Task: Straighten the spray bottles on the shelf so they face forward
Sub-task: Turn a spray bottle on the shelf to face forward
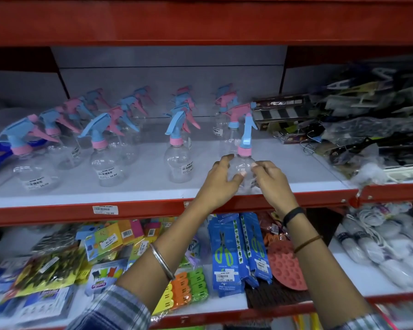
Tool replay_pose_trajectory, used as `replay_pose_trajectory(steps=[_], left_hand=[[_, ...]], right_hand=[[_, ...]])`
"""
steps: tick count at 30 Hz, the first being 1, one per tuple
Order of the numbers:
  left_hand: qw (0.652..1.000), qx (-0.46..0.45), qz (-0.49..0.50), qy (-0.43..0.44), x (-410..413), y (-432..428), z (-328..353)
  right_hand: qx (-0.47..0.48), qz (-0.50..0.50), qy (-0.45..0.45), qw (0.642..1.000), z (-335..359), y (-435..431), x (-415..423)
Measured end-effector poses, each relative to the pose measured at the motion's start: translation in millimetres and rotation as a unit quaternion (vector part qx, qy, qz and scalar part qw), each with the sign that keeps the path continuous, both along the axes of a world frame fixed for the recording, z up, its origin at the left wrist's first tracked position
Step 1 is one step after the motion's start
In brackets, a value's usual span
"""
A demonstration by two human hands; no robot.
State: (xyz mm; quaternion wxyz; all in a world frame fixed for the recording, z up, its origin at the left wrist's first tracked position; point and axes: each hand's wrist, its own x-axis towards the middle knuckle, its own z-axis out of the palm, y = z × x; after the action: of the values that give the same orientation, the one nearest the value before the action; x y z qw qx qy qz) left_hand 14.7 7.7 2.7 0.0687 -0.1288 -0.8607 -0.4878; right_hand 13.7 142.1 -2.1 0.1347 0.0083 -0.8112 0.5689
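Observation:
Clear plastic spray bottles with blue and pink trigger heads stand in several rows on the white shelf [153, 194]. Both hands wrap the body of the front right spray bottle [244, 163], whose blue head points toward me. My left hand [218, 181] grips its left side, my right hand [271, 179] its right side. Another front bottle [180, 163] stands just to the left, its nozzle turned left. Front bottles at the far left [31, 167] and centre left [106, 165] also point left. More bottles stand behind, angled different ways.
Packaged dark goods [358, 129] are piled on the right part of the shelf. The red shelf lip [81, 214] carries a price tag. Below, the lower shelf holds blue scissor packs [231, 253], coloured clips, packets and white bundles [379, 244].

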Motion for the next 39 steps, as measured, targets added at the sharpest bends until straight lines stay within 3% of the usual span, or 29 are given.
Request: replay_pose_trajectory(steps=[6,9,11,14,17,20,23,25,28,39], left_hand=[[1.0,-0.014,0.011,0.014,14,1,-2],[0.999,0.023,0.039,0.011,18,-4,-6],[0.991,0.091,0.088,0.045,23,-12,-9],[0.956,0.169,0.196,0.142,27,-37,-13],[0.935,0.174,0.268,0.157,16,-72,-12],[0.952,0.151,0.25,0.087,-9,-107,-8],[0.978,0.125,0.168,-0.016,-25,-127,-3],[0.985,0.103,0.13,-0.04,-29,-136,-1],[0.99,0.101,0.086,-0.041,-27,-140,2],[0.997,0.069,0.021,0.003,6,-150,-5]], right_hand=[[0.019,-0.012,0.003,1.0,0,-1,13],[0.021,-0.046,0.018,0.999,-5,-7,15],[0.037,-0.107,0.084,0.99,-9,-14,23],[0.067,-0.182,0.279,0.94,-11,-33,44],[0.07,-0.099,0.374,0.919,-14,-61,56],[0.081,0.028,0.302,0.949,-10,-97,44],[0.037,0.074,0.126,0.989,0,-123,11],[0.004,0.079,0.028,0.996,7,-133,-12],[0.013,0.102,-0.045,0.994,10,-137,-33],[0.059,0.101,0.007,0.993,6,-126,2]])
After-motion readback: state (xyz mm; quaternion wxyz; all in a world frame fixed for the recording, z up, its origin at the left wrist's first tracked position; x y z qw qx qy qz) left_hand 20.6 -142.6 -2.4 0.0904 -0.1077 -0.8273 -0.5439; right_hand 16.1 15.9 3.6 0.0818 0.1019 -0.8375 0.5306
